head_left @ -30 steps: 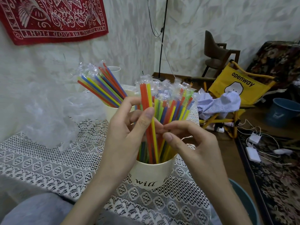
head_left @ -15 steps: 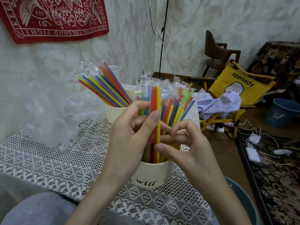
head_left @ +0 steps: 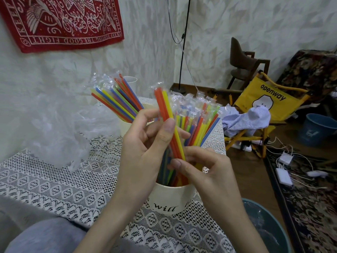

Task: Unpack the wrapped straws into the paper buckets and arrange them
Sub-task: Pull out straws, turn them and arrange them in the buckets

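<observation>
Evidently both hands met over the near paper bucket — the cream one lettered "will" — which stood on the lace-covered tabletop at about 6 o'clock of the view. The left hand pinched a pair of wrapped straws, one orange and one yellow, between its thumb and curled fingers; the pair was tilted, its top leaning toward 11 o'clock with the clear wrapper tips sticking out above. The right hand had its thumb and curled fingers closed on the lower end of that same pair, just above the bucket's mouth. Whether the pair's lower ends touched the straws beneath them could not be told.

Inside the near bucket stood a crowd of wrapped straws in red, yellow, green and blue, fanned toward 1 o'clock. A second paper bucket stood beyond it at 11 o'clock, partly hidden by the left hand, and held its own bundle of straws leaning toward 10 o'clock. A white cup showed just behind that bundle.

At 9 o'clock a heap of clear plastic wrapping lay on the tabletop against the wall. A red hanging cloth filled the 11 o'clock corner. Off the tabletop at 2 o'clock was a yellow folding chair with a striped cloth over it — and a teal bin sat on the floor at 5 o'clock.
</observation>
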